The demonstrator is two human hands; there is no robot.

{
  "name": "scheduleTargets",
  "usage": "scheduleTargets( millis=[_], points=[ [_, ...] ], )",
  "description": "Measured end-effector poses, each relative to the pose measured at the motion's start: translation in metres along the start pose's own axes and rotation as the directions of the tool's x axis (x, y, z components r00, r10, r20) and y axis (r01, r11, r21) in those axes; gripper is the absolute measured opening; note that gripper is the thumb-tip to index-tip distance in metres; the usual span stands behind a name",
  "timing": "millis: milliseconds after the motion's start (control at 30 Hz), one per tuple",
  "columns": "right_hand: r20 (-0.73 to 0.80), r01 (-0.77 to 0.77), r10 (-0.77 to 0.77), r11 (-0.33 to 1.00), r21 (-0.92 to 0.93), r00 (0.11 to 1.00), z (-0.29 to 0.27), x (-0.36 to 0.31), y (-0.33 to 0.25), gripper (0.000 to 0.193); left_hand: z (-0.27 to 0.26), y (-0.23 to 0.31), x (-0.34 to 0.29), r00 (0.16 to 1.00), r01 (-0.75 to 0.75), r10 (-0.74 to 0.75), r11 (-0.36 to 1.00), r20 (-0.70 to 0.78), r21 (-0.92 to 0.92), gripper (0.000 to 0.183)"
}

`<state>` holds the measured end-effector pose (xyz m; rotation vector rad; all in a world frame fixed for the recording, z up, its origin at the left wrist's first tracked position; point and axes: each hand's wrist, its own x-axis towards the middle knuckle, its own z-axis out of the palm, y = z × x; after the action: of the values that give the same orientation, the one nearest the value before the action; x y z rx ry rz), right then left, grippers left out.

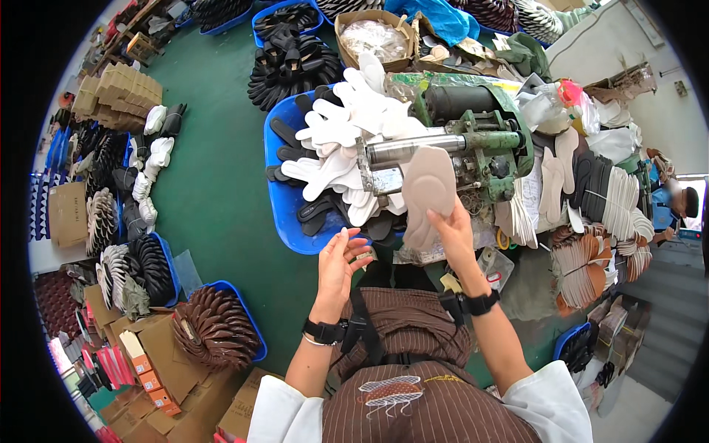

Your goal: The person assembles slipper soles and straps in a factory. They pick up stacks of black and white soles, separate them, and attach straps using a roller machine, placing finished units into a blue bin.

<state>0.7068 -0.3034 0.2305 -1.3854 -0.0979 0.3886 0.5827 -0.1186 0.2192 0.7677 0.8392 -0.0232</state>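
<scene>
My right hand (452,227) grips a beige insole (428,181) by its lower right edge, with the thumb across its face. It is upright in front of a green machine (509,159) with metal rollers, partly covering it. My left hand (342,267) is a little to the left and lower, its fingers half bent and apart with nothing in them. Beyond that hand stands a blue tub (279,214) heaped with white insoles (332,125) and black insoles (319,215). Whether the held insole is single or several pressed together, I cannot tell.
Bundled insoles (620,203) and loose beige insoles (550,184) lie right of the machine. Black shoes (292,70) fill tubs at the back. A tub of brown shoe parts (218,328) and cardboard boxes (173,351) sit at lower left. A person (668,203) is at the far right.
</scene>
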Motion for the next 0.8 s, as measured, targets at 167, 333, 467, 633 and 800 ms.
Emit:
scheduleTargets(
  millis=[167,333,467,633,800],
  points=[
    [-0.077,-0.198,0.202,0.979,0.052,0.976,-0.004,-0.021,0.012,0.026,-0.007,-0.005,0.003,0.999,0.040,-0.042,0.994,-0.018,-0.101,0.032],
    [0.011,-0.331,0.331,0.943,0.029,0.944,0.004,0.013,0.013,0.025,-0.017,-0.017,0.013,0.972,0.213,-0.233,0.797,0.038,-0.565,0.022],
    [0.468,-0.506,0.540,0.836,-0.209,0.699,0.022,-0.039,0.001,0.037,-0.016,-0.028,0.025,0.983,0.142,-0.183,0.717,0.013,-0.683,0.022],
    [0.697,-0.278,0.528,0.849,-0.449,0.486,0.048,-0.083,-0.024,0.058,0.001,-0.019,0.039,0.979,-0.137,0.024,0.816,-0.204,-0.562,0.024],
    [0.471,-0.391,0.508,0.860,-0.329,0.721,0.054,-0.098,-0.003,0.049,0.027,-0.003,0.040,0.693,-0.638,0.673,0.739,-0.257,0.217,0.033]
  ],
)
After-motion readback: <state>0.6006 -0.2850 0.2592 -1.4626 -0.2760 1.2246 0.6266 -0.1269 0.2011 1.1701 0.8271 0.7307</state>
